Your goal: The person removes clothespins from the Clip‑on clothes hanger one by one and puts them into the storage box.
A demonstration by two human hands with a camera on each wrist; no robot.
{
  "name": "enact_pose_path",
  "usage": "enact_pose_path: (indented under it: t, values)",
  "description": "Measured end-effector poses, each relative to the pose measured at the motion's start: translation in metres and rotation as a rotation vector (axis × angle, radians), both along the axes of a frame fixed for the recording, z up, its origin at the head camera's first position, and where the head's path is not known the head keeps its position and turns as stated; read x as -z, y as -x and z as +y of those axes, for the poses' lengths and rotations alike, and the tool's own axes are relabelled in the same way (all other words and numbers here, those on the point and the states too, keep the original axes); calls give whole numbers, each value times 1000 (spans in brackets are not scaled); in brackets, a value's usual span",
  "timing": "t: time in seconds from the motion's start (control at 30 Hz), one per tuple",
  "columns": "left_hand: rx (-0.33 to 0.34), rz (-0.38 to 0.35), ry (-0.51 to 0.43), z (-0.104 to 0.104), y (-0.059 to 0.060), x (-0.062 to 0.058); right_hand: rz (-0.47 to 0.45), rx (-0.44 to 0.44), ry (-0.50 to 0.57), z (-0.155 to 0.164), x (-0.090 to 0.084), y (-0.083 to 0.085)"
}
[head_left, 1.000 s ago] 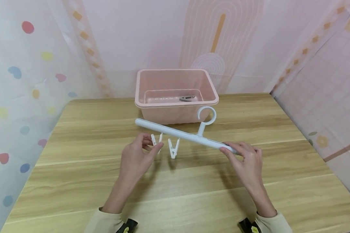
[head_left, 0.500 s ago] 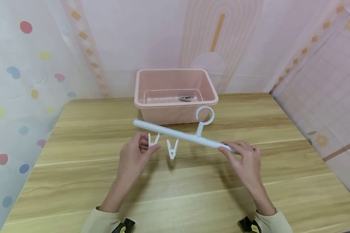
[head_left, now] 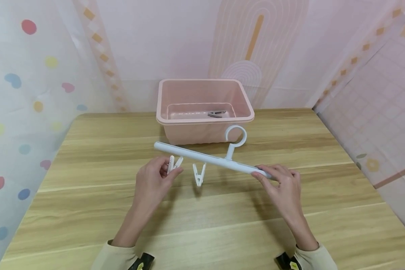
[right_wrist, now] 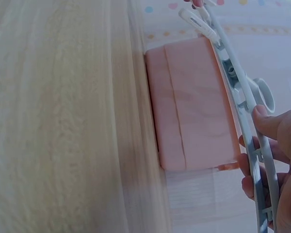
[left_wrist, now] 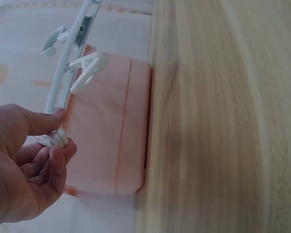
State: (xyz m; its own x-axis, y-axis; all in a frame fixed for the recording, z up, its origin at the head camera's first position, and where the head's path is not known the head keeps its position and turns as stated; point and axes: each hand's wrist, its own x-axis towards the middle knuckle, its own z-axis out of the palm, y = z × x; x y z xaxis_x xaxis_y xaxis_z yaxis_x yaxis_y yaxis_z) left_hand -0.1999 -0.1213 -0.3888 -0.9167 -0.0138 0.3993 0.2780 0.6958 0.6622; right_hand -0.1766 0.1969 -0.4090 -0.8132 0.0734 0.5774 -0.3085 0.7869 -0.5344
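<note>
In the head view a pale blue clip hanger (head_left: 206, 158) with a round hook is held above the table, its left end higher. My right hand (head_left: 283, 187) grips its right end, the thumb in front; the right wrist view shows the fingers (right_wrist: 247, 187) behind the two-railed bar. My left hand (head_left: 152, 183) pinches a white clip (head_left: 171, 165) between thumb and fingers, just under the bar's left end. Whether that clip is joined to the bar cannot be told. A second white clip (left_wrist: 89, 70) hangs from the bar farther along, nearer the hook.
Behind the hanger stands a pink plastic bin (head_left: 206, 133) against the patterned backdrop. Inside it lies a dark grey clip (head_left: 216, 113). The wooden table (head_left: 222, 232) runs beneath both hands.
My left hand has shifted a little left with its clip, which has turned in the fingers. The hanger's left end has dipped slightly. My right hand keeps its grip.
</note>
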Motion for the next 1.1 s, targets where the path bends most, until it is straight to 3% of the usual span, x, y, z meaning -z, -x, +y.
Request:
enact_pose_path:
  t: [0.07,0.13,0.2,0.33,0.4,0.7,0.8,0.93,1.0,1.1]
  values:
    - [3,-3,-14,0,-2,0,3,-7,0,0,0,-1]
    - [16,-50,-85,-1,-3,0,7,-12,6,-1,1,-1]
    - [64,-159,-227,-1,-5,-1,5,-20,24,-1,1,-2]
    - [182,-427,-599,-3,-7,0,3,-41,56,-2,1,-4]
    - [225,-519,-711,-3,-8,0,6,-49,64,-1,1,-6]
    - [405,-681,-797,-13,-11,-4,38,-69,71,6,-1,-9]
    - [503,-713,-820,-21,-9,-5,36,-83,90,7,-2,-10]
    - [603,-694,-789,-29,-7,-7,44,-104,108,8,-2,-11]
    - [570,-633,-730,-29,-8,-7,45,-110,104,8,-2,-10]
    - [412,-456,-634,-17,-13,-5,40,-104,94,6,-1,-9]
